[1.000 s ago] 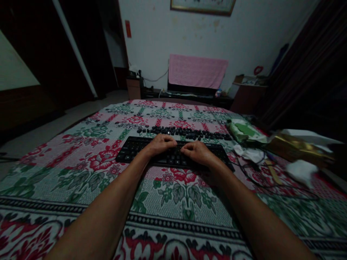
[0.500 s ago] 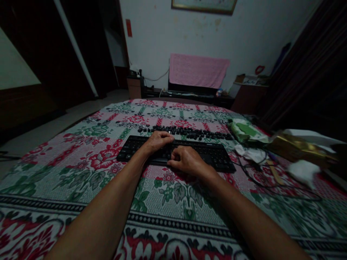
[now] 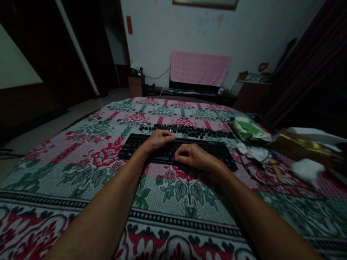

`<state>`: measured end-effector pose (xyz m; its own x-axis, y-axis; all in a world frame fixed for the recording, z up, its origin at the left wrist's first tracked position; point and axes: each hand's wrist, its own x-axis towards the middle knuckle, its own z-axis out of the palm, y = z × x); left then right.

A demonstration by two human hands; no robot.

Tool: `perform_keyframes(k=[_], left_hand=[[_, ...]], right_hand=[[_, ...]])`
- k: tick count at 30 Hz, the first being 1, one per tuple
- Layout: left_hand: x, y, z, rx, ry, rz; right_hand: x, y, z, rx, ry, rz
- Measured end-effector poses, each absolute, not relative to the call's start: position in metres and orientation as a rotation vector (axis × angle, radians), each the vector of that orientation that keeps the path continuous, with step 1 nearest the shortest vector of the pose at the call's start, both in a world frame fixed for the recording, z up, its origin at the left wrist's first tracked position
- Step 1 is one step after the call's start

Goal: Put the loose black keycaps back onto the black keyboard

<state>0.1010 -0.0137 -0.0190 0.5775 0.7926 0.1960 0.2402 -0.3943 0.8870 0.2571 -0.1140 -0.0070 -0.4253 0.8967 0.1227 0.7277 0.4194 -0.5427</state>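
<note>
A black keyboard (image 3: 132, 146) lies across a floral bedspread (image 3: 173, 195). Just beyond it, loose black keycaps (image 3: 189, 130) are laid out in long rows. My left hand (image 3: 159, 139) rests on the keyboard's middle near its far edge, fingers curled down onto it. My right hand (image 3: 191, 157) sits at the keyboard's near edge, right of the left hand. Its fingers are bent into a loose pinch, and whatever is inside them is hidden.
To the right lie a green packet (image 3: 248, 130), a crumpled white tissue (image 3: 253, 151), a dark cable (image 3: 257, 173), a gold box (image 3: 303, 146) and a white wad (image 3: 307, 168). A pink cloth (image 3: 199, 68) covers a screen at the far wall.
My right hand drew back from the keys to the keyboard's near edge and closed, then shifted slightly right. My left hand stayed put. The view tilted down a little.
</note>
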Motion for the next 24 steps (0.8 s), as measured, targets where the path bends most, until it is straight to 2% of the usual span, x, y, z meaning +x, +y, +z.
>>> perform_keyframes(k=[4,9,12,16,19,22,24], left_hand=[[0.098,-0.011,-0.021,1.912,0.787,0.781],[0.096,-0.011,-0.022,1.912,0.779,0.755],[0.096,-0.011,-0.022,1.896,0.79,0.744],[0.095,-0.011,-0.021,1.893,0.786,0.742],[0.094,-0.01,-0.022,1.896,0.787,0.736],[0.095,-0.009,-0.023,1.924,0.789,0.743],[0.095,-0.008,-0.024,1.941,0.803,0.732]], right_hand=[[0.249,-0.117,-0.006,-1.498,-2.264,0.57],[0.237,-0.121,-0.008,-1.66,-2.283,0.235],[0.234,-0.122,-0.009,-1.706,-2.327,0.179],[0.237,-0.122,-0.005,-1.608,-2.372,0.289],[0.247,-0.119,-0.002,-1.481,-2.332,0.519],[0.263,-0.113,-0.001,-1.405,-2.123,0.771],[0.275,-0.108,-0.001,-1.44,-1.945,0.772]])
